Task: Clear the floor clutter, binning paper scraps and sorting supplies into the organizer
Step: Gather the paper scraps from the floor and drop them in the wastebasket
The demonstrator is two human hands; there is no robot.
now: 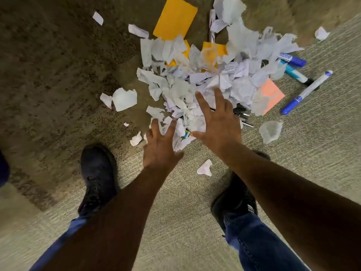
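Observation:
A heap of torn white paper scraps lies on the carpet in the middle of the head view. My left hand hovers at the heap's near edge, fingers spread and holding nothing. My right hand reaches over the heap's near side, fingers also spread and empty. Blue markers lie to the right of the heap, two more partly under scraps. Dark pens poke out beside my right hand. An orange sheet and a pink note lie among the scraps.
Loose scraps are scattered around: one piece to the left, a crumpled one to the right, a small one between my shoes. My two dark shoes stand on the carpet just before the heap. No bin or organizer is in view.

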